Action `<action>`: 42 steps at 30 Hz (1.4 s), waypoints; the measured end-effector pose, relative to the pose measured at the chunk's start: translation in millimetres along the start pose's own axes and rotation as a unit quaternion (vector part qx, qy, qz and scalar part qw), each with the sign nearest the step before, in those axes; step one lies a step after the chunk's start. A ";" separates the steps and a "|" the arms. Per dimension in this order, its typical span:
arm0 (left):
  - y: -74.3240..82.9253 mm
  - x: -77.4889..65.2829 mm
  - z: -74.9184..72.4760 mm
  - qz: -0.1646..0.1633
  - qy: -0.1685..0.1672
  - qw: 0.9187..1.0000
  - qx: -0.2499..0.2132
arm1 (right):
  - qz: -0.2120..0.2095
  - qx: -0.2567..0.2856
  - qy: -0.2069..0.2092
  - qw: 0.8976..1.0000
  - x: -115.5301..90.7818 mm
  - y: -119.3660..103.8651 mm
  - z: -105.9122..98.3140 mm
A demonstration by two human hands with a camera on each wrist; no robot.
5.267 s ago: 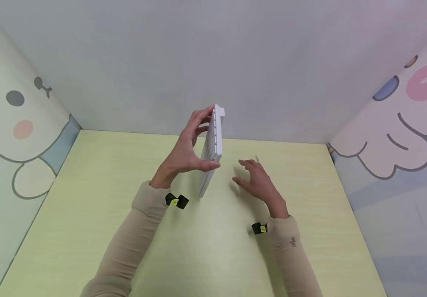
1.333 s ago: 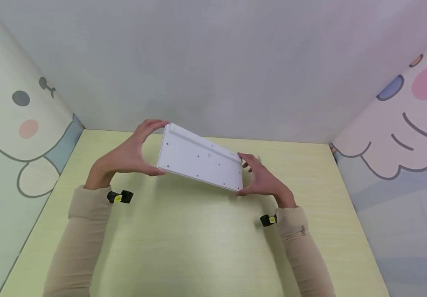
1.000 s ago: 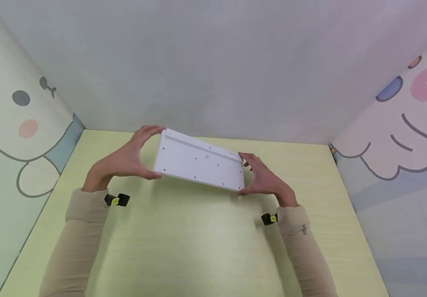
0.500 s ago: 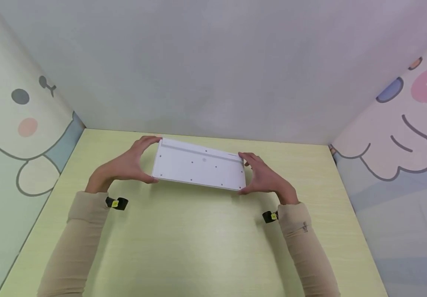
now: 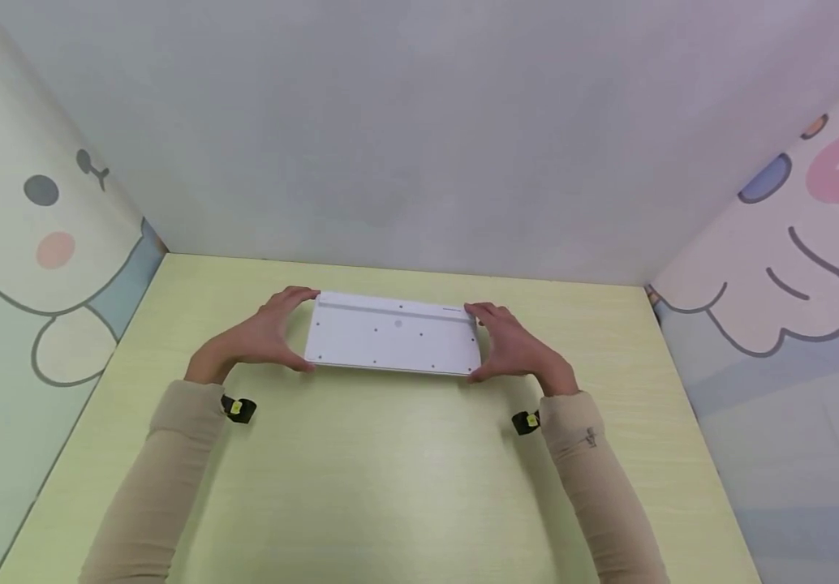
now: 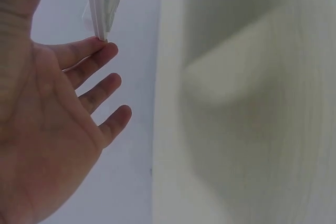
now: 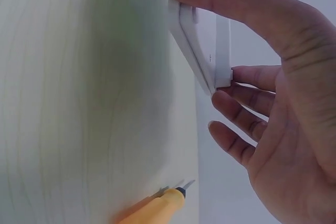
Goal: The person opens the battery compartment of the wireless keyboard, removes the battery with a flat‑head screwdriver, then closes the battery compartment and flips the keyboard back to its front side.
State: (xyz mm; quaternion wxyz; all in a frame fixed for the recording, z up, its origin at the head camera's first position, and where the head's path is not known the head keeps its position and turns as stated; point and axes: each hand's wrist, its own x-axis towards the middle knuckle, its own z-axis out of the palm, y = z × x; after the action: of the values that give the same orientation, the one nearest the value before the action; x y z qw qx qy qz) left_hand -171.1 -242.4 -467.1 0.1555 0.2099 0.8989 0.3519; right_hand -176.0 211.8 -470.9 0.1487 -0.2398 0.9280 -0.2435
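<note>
A white keyboard (image 5: 393, 345) is held underside up, a raised bar along its far edge and several small screws dotting its back. My left hand (image 5: 262, 332) pinches its left end, thumb at the near corner and fingertips at the far one. At the other end my right hand (image 5: 514, 347) grips it the same way. In the left wrist view the keyboard's edge (image 6: 105, 3) meets the fingertips, with keys just visible on its hidden-from-above side. Seen from the right wrist, the keyboard's end (image 7: 223, 51) sits between thumb and fingers, off the table.
The pale yellow table (image 5: 390, 487) runs back to a grey wall (image 5: 405, 146). Side walls with cartoon prints (image 5: 777, 316) stand left and right. A tool with a yellow handle (image 7: 157, 208) and slim metal tip lies on the table below the right hand.
Earlier only my left hand held the keyboard, on end; then the right hand took its other end. Since then the left end has come down and the keyboard has tipped flatter.
</note>
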 end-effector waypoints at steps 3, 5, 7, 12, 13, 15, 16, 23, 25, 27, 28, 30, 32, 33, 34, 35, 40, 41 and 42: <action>-4.0 2.7 5.2 -0.003 -0.001 1.000 0.022 | 0.001 -0.008 -0.002 1.000 2.6 2.7 2.6; -6.2 4.5 8.5 -0.006 -0.002 0.999 0.035 | 0.002 -0.017 -0.004 1.000 4.6 4.1 4.3; -8.2 6.7 11.9 -0.011 -0.004 0.999 0.052 | 0.005 -0.027 -0.008 1.000 6.6 5.1 5.7; -11.5 12.4 20.0 -0.021 -0.011 0.995 0.094 | 0.016 -0.044 -0.014 0.999 9.7 4.6 8.3; -12.1 13.2 21.5 -0.022 -0.012 0.994 0.103 | 0.017 -0.048 -0.014 0.999 10.0 4.5 9.0; -13.6 14.2 24.1 -0.025 -0.016 0.993 0.118 | 0.017 -0.054 -0.015 0.998 10.3 4.4 10.7; -14.1 14.6 25.2 -0.025 -0.017 0.992 0.126 | 0.017 -0.057 -0.015 0.998 10.4 4.3 11.5; -16.0 12.4 29.8 -0.026 -0.019 0.989 0.141 | 0.032 -0.061 -0.028 0.997 8.0 1.7 16.0; -16.0 11.4 29.9 -0.027 -0.018 0.990 0.140 | 0.034 -0.060 -0.028 0.997 7.4 0.7 15.9; -16.0 10.6 30.0 -0.026 -0.017 0.990 0.141 | 0.035 -0.060 -0.027 0.997 7.1 0.2 16.0; -15.9 10.3 29.9 -0.026 -0.016 0.989 0.141 | 0.036 -0.062 -0.026 0.997 6.9 0.2 16.1; -15.0 9.8 29.7 -0.026 -0.015 0.990 0.141 | 0.037 -0.062 -0.026 0.997 6.5 0.3 16.4; -13.6 9.2 29.1 -0.027 -0.015 0.989 0.142 | 0.037 -0.058 -0.024 0.997 5.5 -0.5 16.5; -13.2 8.9 28.8 -0.028 -0.015 0.989 0.142 | 0.038 -0.055 -0.024 0.997 5.1 -1.0 16.6; -12.6 8.6 28.3 -0.029 -0.015 0.989 0.141 | 0.038 -0.053 -0.024 0.998 4.8 -1.3 16.6; -12.1 8.5 28.0 -0.030 -0.015 0.989 0.142 | 0.037 -0.051 -0.024 0.998 4.6 -1.6 16.7; -11.5 8.3 27.4 -0.030 -0.012 0.989 0.141 | 0.038 -0.049 -0.028 0.998 5.3 -1.4 17.5; -10.9 8.2 27.4 -0.028 -0.010 0.990 0.139 | 0.039 -0.048 -0.029 0.998 5.3 -1.1 17.7; -10.2 8.2 27.4 -0.027 -0.008 0.990 0.135 | 0.040 -0.045 -0.029 0.998 5.2 -0.9 17.6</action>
State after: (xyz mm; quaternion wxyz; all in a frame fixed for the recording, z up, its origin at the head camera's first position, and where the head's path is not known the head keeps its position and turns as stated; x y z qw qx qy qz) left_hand -169.1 -229.7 -494.5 0.1426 0.2076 0.9422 0.2212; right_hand -173.2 201.7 -486.0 0.1744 -0.2156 0.9422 -0.1881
